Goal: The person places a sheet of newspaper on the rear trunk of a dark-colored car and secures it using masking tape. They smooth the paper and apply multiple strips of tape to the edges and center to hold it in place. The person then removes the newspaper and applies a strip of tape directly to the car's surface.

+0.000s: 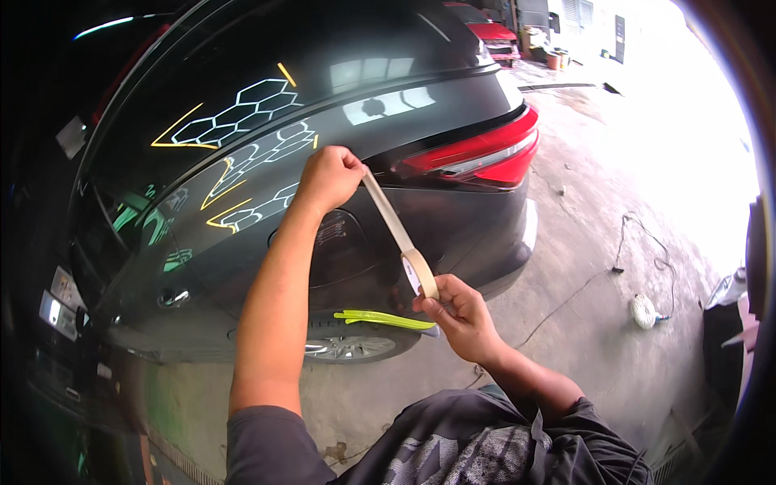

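My right hand (462, 317) grips a roll of masking tape (426, 273) by its lower edge, in front of the car's rear side. From the roll a pale strip of tape (389, 212) runs taut up to my left hand (331, 178). My left fingers pinch its free end, close to the dark grey car body (453, 230) and left of the red tail light (493, 153). Whether the tape end touches the paint, I cannot tell. Behind my left forearm, the fuel flap (343, 242) is partly hidden.
Yellow-green strips (380, 319) stick out over the rear wheel (347, 347). Hexagonal lamp reflections show on the glass and paint. A cable (622, 242) and a round whitish object (643, 311) lie on the concrete floor (566, 347). A red vehicle (493, 36) stands far back.
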Motion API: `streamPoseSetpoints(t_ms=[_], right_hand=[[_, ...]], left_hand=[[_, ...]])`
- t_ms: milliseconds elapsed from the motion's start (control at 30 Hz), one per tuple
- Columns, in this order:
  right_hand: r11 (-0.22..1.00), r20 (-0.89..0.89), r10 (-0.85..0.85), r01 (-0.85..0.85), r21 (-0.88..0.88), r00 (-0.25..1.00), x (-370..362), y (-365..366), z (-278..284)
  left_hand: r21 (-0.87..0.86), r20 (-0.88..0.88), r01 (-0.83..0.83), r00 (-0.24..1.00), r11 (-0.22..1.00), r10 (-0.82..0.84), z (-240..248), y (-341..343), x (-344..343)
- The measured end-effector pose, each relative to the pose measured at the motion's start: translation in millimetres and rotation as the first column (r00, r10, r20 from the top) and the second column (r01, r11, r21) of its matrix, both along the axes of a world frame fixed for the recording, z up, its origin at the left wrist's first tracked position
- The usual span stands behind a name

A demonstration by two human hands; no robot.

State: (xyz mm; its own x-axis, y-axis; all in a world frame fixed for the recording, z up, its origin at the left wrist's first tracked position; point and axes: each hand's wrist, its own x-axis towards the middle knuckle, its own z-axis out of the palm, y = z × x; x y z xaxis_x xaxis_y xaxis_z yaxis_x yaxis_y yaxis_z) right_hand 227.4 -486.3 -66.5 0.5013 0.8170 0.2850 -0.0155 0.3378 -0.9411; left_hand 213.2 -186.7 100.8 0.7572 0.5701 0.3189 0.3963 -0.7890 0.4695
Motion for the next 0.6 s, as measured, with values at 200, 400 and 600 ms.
streamPoseSetpoints(t_ms=[200,400,600], right_hand=[[1.0,-0.002,-0.028,0.028,0.004,1.0,-3,5,4],[0.995,0.151,-0.09,0.095,-0.025,0.984,0,9,-1],[0.982,0.293,-0.156,0.179,-0.052,0.943,-5,7,7]], left_hand=[[0.006,-0.037,-0.054,0.998,0.999,0.054,8,-7,8],[0.034,0.041,-0.053,0.998,0.998,0.051,-3,-5,6],[-0.112,0.117,-0.1,0.987,0.989,0.113,1,12,3]])
